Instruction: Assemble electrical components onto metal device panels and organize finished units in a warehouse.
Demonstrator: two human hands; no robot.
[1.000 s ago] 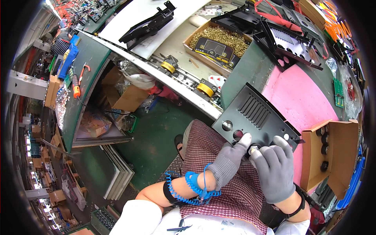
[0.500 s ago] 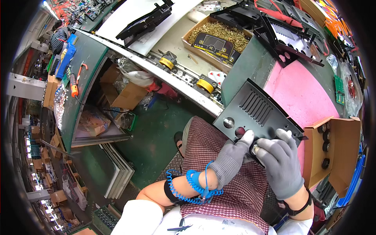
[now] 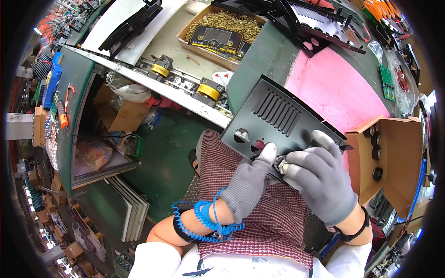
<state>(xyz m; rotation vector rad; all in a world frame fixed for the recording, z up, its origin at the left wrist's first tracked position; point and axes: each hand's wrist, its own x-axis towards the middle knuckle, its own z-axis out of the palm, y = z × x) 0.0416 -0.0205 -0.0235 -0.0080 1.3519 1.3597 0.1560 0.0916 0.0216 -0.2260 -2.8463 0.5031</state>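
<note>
Carried leftward and upward with the whole view since the earlier frame, the black slotted panel (image 3: 282,126) was seen at centre, its lower edge clasped by the left hand (image 3: 250,183), a silvery part (image 3: 280,165) pinched by the right hand (image 3: 322,178), fingers curled.

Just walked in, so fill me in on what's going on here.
A person in grey gloves has a black slotted panel over their lap. The left hand grips its near edge, thumb on top, while the fingers of the right hand are at a small silvery part there, too covered to identify. To the right, an open cardboard box holds round black parts.
</note>
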